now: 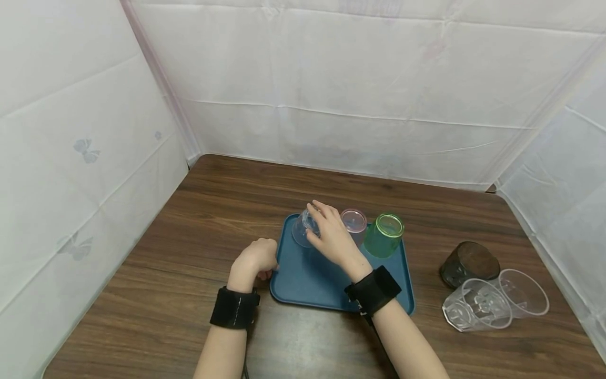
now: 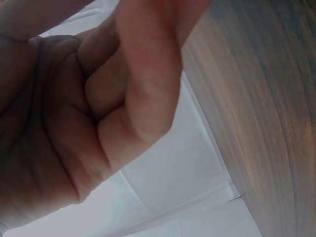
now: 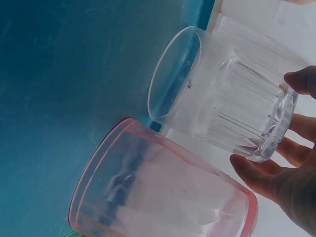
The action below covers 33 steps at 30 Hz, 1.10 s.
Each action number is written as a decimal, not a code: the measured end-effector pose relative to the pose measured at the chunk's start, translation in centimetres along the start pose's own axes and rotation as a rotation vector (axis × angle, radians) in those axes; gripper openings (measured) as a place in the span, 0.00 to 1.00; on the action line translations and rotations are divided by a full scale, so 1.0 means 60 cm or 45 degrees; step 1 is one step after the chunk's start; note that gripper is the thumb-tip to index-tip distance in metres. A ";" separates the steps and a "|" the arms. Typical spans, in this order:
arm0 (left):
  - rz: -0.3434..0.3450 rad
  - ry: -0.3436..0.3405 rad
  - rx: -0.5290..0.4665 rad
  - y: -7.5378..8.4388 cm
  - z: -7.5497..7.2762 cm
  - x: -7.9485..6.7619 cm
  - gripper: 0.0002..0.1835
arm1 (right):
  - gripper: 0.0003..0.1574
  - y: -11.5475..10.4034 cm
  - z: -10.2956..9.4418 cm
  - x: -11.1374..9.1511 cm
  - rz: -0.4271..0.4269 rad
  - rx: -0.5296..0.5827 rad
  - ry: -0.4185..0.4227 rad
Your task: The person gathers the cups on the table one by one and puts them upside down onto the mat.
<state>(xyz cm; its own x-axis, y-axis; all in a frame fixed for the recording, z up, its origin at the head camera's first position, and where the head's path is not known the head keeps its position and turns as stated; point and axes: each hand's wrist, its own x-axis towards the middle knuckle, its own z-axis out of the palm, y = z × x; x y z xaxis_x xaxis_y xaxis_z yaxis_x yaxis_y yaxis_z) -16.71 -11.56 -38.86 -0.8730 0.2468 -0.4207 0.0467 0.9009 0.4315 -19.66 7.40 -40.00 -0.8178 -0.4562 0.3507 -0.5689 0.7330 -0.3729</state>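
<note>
A clear tumbler (image 3: 222, 94) stands upside down at the back left of the blue tray (image 1: 303, 279). My right hand (image 1: 333, 234) reaches over the tray, its thumb and fingers around the tumbler's upturned base. To the right of that tumbler, a pink-tinted tumbler (image 3: 168, 182) is upside down, partly behind my right hand in the head view. A green tumbler (image 1: 383, 237), also upside down, occupies the tray's back right corner. My left hand (image 1: 255, 258) is at the tray's left edge with loosely curled fingers (image 2: 148, 89) and nothing visible in them.
Right of the tray, a dark smoky tumbler (image 1: 466, 266) is on the wooden table (image 1: 156, 279). Two clear tumblers lie in front of it, one nearer (image 1: 473, 308) and one further right (image 1: 525, 295). White sheeting (image 1: 331, 137) encloses the back and sides.
</note>
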 end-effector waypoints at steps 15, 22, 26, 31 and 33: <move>0.035 -0.025 0.011 -0.001 0.002 0.002 0.12 | 0.29 0.005 0.011 0.004 0.006 -0.098 -0.018; 0.028 -0.020 0.002 0.000 0.002 0.002 0.11 | 0.29 0.008 0.016 0.006 0.014 -0.116 -0.018; 0.016 -0.025 0.003 0.000 0.003 0.003 0.11 | 0.29 0.008 0.019 0.007 0.014 -0.163 -0.024; 0.008 -0.028 0.005 -0.001 0.003 0.004 0.11 | 0.30 0.006 0.016 0.004 -0.009 -0.169 0.012; 0.010 -0.026 0.005 -0.001 0.003 0.005 0.11 | 0.31 0.005 0.012 0.002 -0.023 -0.130 0.043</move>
<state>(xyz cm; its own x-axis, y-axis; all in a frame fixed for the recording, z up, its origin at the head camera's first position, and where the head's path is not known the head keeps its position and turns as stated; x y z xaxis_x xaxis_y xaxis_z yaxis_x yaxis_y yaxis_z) -16.90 -11.48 -39.16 -0.8624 0.2610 -0.4337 0.0555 0.9004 0.4315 -19.99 7.21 -40.71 -0.8032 -0.4539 0.3858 -0.5702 0.7732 -0.2775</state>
